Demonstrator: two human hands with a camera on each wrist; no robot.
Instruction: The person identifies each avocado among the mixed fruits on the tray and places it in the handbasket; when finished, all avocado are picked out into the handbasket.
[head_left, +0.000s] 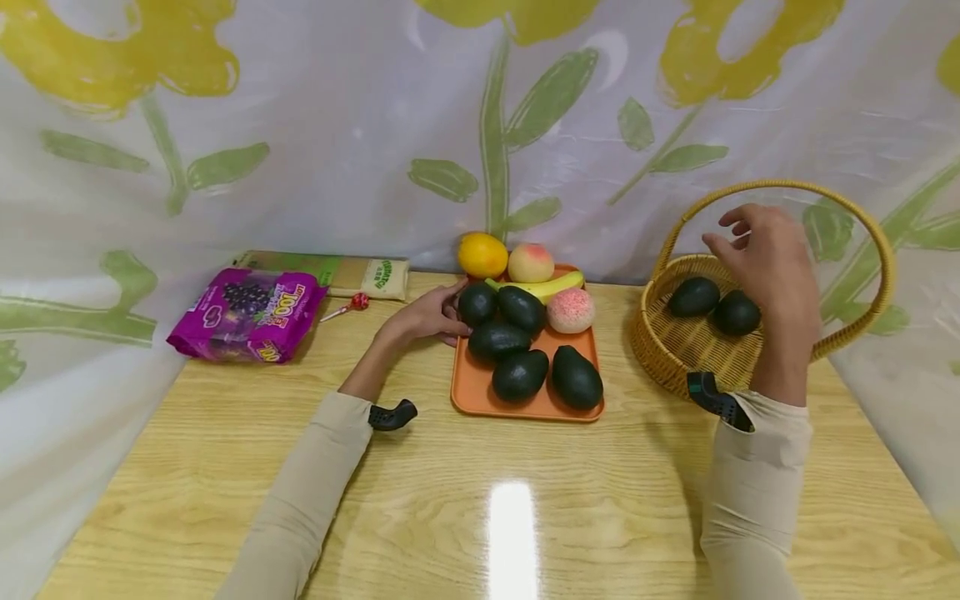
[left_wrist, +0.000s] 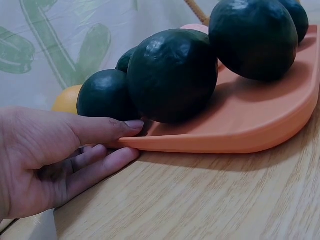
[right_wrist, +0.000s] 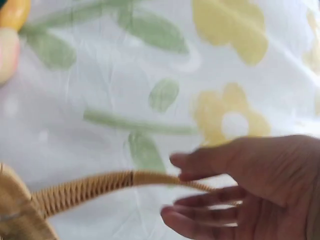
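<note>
An orange tray [head_left: 543,410] carries several dark green avocados [head_left: 576,379], a banana [head_left: 551,287], two peaches [head_left: 572,311] and an orange-yellow round fruit [head_left: 482,254] at its far edge. My left hand [head_left: 429,317] pinches the tray's left rim, thumb above and fingers beneath, as the left wrist view shows [left_wrist: 65,155]. On the right, my right hand [head_left: 772,254] hangs over a wicker basket [head_left: 648,350], fingers loosely bent and holding nothing. Beside it rises the basket's handle [right_wrist: 95,192]; whether they touch I cannot tell. Two avocados [head_left: 693,297] lie in the basket.
A purple grape-candy bag [head_left: 247,317] lies at the left of the wooden table [head_left: 420,500]. Near it are a red lollipop [head_left: 358,302] and a flat brown packet [head_left: 345,275]. A curtain with printed flowers [head_left: 322,167] hangs behind the table.
</note>
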